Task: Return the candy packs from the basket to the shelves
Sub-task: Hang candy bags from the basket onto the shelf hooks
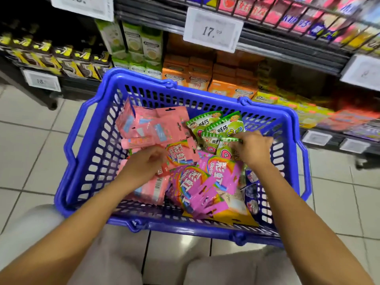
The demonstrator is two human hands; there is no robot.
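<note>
Stocked shelves (pixel 267 50) stand beyond both hands, above a pale tiled floor (pixel 26 145). Step in hand, as judged: picking from the blue basket (pixel 86 161). The right hand (pixel 251 147) pinches a green pack (pixel 226 140); the left hand (pixel 147 161) curls on a pink Skittles pack (pixel 181 155). Next move calls for lifting both clear toward matching shelf stock.

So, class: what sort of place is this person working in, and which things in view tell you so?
Most likely a supermarket sweets aisle. Stocked shelves carry price tags, and a blue shopping basket of candy packs sits on a tiled floor.
</note>
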